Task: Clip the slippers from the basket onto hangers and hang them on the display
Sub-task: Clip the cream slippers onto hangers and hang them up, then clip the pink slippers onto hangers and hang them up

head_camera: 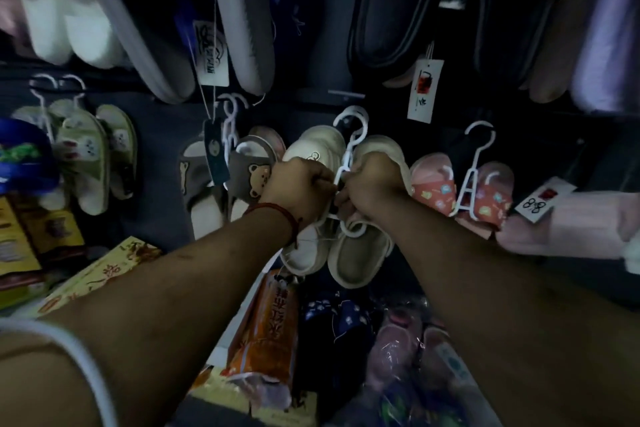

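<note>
We hold our left hand [298, 187] and right hand [375, 184] side by side, both fists curled tight on the white plastic hanger [353, 135]. The chunky cream slippers [360, 253] sit behind and below our knuckles. Pink printed slippers [433, 191] hang just right of our right hand.

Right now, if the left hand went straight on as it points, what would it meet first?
Likely the white plastic hanger that the left hand pinches, between two cream slippers; depth unclear.
</note>
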The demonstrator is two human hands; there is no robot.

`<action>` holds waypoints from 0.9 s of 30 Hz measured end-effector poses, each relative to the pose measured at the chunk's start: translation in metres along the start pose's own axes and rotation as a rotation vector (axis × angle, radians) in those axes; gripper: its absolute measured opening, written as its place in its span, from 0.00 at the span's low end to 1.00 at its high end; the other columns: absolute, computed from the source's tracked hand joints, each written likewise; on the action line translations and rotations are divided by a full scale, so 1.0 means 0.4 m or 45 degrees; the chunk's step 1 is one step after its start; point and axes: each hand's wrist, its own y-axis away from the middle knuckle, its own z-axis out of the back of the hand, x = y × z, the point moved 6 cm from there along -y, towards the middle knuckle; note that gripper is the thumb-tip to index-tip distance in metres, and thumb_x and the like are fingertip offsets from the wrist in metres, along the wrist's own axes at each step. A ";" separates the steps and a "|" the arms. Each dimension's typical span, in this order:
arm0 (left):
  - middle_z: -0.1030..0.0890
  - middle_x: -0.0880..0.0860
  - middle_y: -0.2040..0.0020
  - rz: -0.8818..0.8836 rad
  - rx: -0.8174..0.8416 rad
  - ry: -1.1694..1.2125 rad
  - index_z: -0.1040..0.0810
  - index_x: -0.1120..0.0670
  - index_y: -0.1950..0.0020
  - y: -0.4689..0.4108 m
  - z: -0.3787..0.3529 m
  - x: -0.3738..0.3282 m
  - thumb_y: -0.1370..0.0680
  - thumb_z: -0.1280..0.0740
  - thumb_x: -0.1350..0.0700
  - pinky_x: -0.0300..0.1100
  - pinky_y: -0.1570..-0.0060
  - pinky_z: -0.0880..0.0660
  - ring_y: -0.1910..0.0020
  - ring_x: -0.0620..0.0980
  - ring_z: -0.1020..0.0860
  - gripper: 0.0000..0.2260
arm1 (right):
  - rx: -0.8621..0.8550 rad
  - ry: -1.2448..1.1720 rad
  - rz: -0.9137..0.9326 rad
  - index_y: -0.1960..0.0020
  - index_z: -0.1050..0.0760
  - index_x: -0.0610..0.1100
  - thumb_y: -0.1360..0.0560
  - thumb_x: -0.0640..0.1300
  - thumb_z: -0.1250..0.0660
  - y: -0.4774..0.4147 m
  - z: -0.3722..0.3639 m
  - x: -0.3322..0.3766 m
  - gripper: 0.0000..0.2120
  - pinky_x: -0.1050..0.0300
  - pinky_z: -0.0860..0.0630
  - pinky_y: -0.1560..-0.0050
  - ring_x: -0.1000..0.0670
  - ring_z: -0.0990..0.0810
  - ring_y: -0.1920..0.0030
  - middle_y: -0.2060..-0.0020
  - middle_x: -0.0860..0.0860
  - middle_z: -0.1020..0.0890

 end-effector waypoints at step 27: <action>0.27 0.52 0.29 0.595 0.255 -0.696 0.34 0.50 0.26 0.992 0.548 0.125 0.30 0.27 0.37 0.51 0.36 0.28 0.33 0.55 0.27 0.37 | 0.749 0.259 0.820 0.26 0.36 0.50 0.28 0.55 0.24 0.901 -0.265 0.310 0.36 0.52 0.27 0.39 0.45 0.26 0.33 0.31 0.48 0.26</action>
